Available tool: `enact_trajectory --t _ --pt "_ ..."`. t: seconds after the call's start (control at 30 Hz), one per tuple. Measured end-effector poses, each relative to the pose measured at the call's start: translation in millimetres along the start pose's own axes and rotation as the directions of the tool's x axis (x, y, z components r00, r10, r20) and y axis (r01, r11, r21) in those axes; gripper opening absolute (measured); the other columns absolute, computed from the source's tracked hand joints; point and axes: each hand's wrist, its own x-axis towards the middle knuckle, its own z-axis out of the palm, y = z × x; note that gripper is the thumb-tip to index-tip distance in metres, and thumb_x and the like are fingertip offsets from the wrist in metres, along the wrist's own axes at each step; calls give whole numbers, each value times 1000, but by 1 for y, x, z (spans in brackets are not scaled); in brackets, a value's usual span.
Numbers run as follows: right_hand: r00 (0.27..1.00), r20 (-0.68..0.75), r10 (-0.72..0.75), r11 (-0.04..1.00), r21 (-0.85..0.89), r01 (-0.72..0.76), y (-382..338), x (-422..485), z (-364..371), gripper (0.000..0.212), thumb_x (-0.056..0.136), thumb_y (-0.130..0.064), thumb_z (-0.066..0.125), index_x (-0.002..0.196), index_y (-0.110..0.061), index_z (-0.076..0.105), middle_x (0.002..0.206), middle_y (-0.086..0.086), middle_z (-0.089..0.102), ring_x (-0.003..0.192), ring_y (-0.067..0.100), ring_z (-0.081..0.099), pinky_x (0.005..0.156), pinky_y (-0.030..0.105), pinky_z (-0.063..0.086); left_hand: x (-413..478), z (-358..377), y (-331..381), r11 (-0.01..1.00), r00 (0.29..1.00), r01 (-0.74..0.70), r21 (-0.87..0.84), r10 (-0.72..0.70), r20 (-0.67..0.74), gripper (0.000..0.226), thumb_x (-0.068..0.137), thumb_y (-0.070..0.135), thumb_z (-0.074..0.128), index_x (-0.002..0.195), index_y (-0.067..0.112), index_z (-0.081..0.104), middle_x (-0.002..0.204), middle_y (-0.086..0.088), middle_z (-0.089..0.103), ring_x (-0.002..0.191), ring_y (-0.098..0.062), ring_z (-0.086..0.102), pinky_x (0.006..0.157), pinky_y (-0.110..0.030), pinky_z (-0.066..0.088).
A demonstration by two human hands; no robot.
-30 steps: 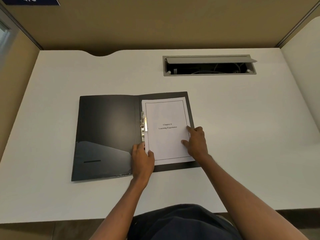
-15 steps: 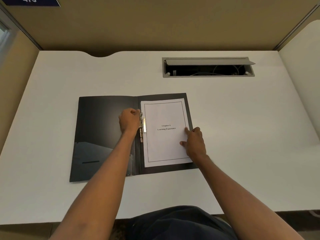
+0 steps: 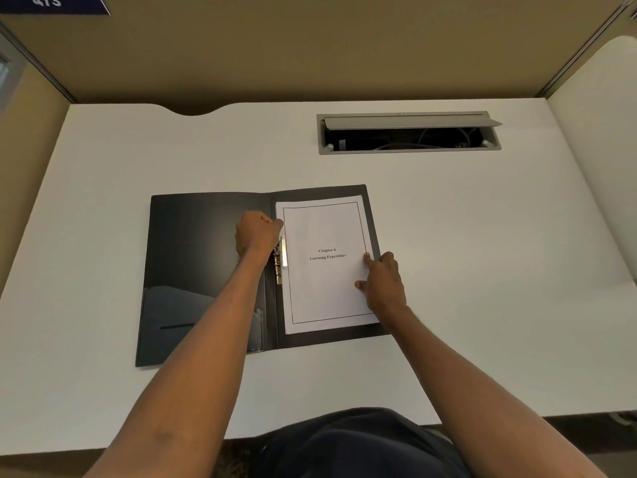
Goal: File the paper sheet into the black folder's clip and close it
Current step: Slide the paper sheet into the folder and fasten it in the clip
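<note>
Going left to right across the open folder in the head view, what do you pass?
Folder's left cover → left hand → metal clip → paper sheet → right hand → bare desk.

Both my bare forearms reach forward from the near edge of the desk [image 3: 103, 236]. My left hand [image 3: 256, 234] is curled into a loose fist, knuckles up, wrist straight, fingertips tucked under. My right hand [image 3: 384, 282] lies palm down with the wrist slightly bent; its index finger and thumb are stretched out flat and pressing, and the other fingers are curled in.
</note>
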Motion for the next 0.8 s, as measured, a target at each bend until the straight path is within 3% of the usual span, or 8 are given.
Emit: enact_trajectory --t 0.1,0.2,0.4,0.6,0.8 --pt "1000 -3 -4 1000 1 4 0 -1 0 70 94 -16 71 156 -11 37 138 15 39 134 31 43 102 44 52 -15 -5 -4 996 1000 -19 -93 20 5 26 86 17 70 62 10 61 67 -12 67 61 -20 60 67 -39 60" --pt "1000 -7 -3 1000 7 3 -1 -2 -1 71 94 -15 71 156 -10 36 138 16 39 133 33 43 103 44 52 -34 -9 -13 985 1000 -2 -170 5 16 17 89 14 68 77 3 69 78 -14 72 66 -21 62 67 -38 59" --pt "1000 -7 -9 1000 16 9 -2 -3 -2 70 95 -14 70 156 -8 35 139 17 39 133 34 43 104 43 50 -61 -14 -38 951 994 106 -291 -93 59 9 93 12 70 85 14 74 86 -4 75 72 -15 66 54 -24 47" --pt "1000 0 3 1000 11 -3 -4 -2 -3 70 94 -16 71 155 -9 37 140 17 38 135 33 42 105 42 49 -75 -10 -62 900 974 226 -374 -202 101 3 90 17 78 91 19 78 91 -1 77 74 -15 67 56 -23 51" --pt "1000 2 3 999 40 -3 -2 -1 -2 69 94 -14 72 154 -10 39 139 16 39 134 34 43 104 42 48 -75 -11 -73 912 980 200 -358 -186 74 25 81 20 88 99 13 72 89 -1 74 79 -18 71 66 -29 58"
